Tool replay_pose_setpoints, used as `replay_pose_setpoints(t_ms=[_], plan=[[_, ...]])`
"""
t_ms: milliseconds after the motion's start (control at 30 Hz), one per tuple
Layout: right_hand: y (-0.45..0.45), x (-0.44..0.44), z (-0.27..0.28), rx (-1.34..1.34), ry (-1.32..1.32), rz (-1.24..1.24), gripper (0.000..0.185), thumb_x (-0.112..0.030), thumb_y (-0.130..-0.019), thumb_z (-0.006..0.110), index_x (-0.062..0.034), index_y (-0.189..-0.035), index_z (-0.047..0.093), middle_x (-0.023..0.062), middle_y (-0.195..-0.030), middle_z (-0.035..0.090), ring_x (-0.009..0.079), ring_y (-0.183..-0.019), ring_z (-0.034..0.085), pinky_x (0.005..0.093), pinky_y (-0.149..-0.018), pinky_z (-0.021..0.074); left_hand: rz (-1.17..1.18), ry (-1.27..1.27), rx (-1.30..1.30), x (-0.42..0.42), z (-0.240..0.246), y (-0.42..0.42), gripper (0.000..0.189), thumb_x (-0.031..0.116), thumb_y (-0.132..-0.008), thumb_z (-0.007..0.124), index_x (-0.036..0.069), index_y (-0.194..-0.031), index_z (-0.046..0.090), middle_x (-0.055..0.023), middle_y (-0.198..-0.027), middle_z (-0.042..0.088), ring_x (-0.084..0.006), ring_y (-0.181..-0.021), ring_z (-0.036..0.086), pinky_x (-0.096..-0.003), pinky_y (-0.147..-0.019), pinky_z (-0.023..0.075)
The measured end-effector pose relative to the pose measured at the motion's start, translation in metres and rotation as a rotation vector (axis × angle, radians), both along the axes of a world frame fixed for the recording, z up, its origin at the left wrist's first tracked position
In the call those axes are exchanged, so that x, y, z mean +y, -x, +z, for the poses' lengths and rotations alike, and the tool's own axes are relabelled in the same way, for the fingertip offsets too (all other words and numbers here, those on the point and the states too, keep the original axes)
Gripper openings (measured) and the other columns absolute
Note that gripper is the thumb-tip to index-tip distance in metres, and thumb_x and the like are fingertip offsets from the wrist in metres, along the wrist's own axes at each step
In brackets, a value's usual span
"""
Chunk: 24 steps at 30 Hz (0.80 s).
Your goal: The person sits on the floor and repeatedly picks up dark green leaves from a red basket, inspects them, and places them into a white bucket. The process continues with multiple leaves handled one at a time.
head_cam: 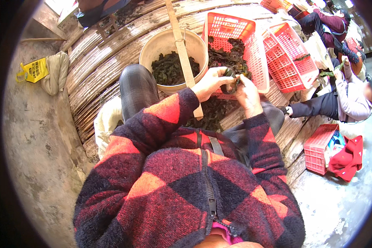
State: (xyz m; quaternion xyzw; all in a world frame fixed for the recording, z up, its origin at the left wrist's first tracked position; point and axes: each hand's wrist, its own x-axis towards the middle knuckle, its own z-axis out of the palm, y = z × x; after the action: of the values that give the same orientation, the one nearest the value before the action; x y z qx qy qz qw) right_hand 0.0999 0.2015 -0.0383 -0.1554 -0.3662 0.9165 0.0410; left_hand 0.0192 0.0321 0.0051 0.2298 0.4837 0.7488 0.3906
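Note:
Both hands meet at the near end of a red plastic crate, pinching one dark, wet-looking leaf. My left hand holds it between thumb and fingers. On its other side, the fingertips of my right hand grip it too. The leaf is folded and partly hidden by the fingers. More dark leaves lie inside the crate. Left of it stands a round cream bucket with dark green leaf pieces in it. A flat wooden strip crosses over the bucket, passing beside my left wrist.
More red crates stand at the right. A co-worker sits there holding a green leaf, with another person beyond. A red crate with cloth is at lower right. A yellow bag lies at far left. Slatted boards form the surface.

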Motion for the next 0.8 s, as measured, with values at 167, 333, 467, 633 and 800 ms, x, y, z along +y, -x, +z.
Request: replay_pose_setpoints(t_ms=[167,333,467,633,800], plan=[[0.001,-0.003,-0.017,-0.113,0.175,0.066,0.023,-0.023,-0.097,0.051,-0.0030,-0.094,0.062,0.0122,-0.093,0.067,0.0277,-0.083,0.065,0.0429,-0.078,0.0527,-0.100,0.005,0.200,-0.014,0.000,0.004,0.017,0.011,-0.091,0.058,0.001,-0.103,0.064,0.0021,-0.078,0.058,-0.0053,-0.071,0.053,-0.0221,-0.068,0.0453],[-0.014,-0.023,-0.025,-0.232,0.166,-0.011,0.021,-0.025,-0.097,0.051,-0.0075,-0.092,0.061,0.0125,-0.097,0.067,0.0285,-0.093,0.065,0.0513,-0.085,0.0496,-0.083,-0.003,0.180,-0.025,-0.003,0.009,0.016,0.010,-0.091,0.058,0.001,-0.103,0.064,-0.0025,-0.088,0.067,-0.0081,-0.083,0.060,-0.0243,-0.078,0.0475],[-0.011,-0.032,-0.029,-0.072,0.190,0.045,0.021,-0.026,-0.098,0.048,-0.0083,-0.096,0.060,0.0106,-0.099,0.067,0.0269,-0.098,0.064,0.0488,-0.089,0.0475,-0.087,0.037,0.094,-0.026,-0.011,0.010,0.014,0.010,-0.092,0.058,0.000,-0.101,0.063,-0.0035,-0.086,0.066,-0.0120,-0.083,0.062,-0.0259,-0.078,0.0485],[-0.006,-0.011,-0.023,0.037,0.204,-0.137,0.026,-0.025,-0.100,0.043,-0.0059,-0.090,0.056,0.0115,-0.093,0.065,0.0270,-0.094,0.064,0.0431,-0.085,0.0528,0.103,0.050,-0.094,-0.028,-0.014,0.013,0.014,0.008,-0.093,0.055,-0.001,-0.102,0.061,-0.0063,-0.087,0.065,-0.0174,-0.083,0.066,-0.0292,-0.080,0.0506],[-0.005,-0.008,-0.031,0.140,0.174,-0.049,0.023,-0.021,-0.101,0.042,-0.0052,-0.092,0.056,0.0096,-0.092,0.063,0.0246,-0.094,0.063,0.0419,-0.079,0.0520,0.075,0.037,-0.024,-0.028,-0.005,0.009,0.015,0.008,-0.092,0.056,-0.001,-0.104,0.061,-0.0058,-0.090,0.066,-0.0162,-0.088,0.065,-0.0297,-0.086,0.0500]])
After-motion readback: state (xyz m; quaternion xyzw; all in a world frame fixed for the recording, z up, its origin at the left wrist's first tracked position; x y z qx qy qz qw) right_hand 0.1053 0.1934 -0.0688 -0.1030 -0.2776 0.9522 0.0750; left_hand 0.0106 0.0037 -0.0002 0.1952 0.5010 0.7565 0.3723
